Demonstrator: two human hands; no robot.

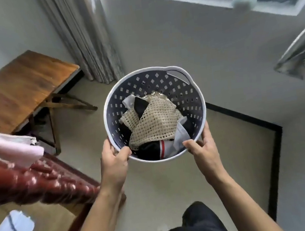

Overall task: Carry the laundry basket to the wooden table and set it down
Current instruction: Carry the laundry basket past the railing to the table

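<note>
Laundry basket (152, 88): rigid perforated plastic, lightly loaded, judged light. Left hand (113, 163) and right hand (204, 147) grips clamped on near rim; wooden worktop (21, 86) well apart

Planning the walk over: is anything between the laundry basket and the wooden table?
Nothing visible blocks it. The laundry basket, held at its near rim by the left hand and right hand, has only bare floor between it and the wooden table.

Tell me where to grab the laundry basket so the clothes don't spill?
Grip the laundry basket by its rolled white rim, on opposite sides, as the left hand and right hand do now. It is round and open-topped, so balanced holds keep it level. The far handle would probably tip it.
</note>
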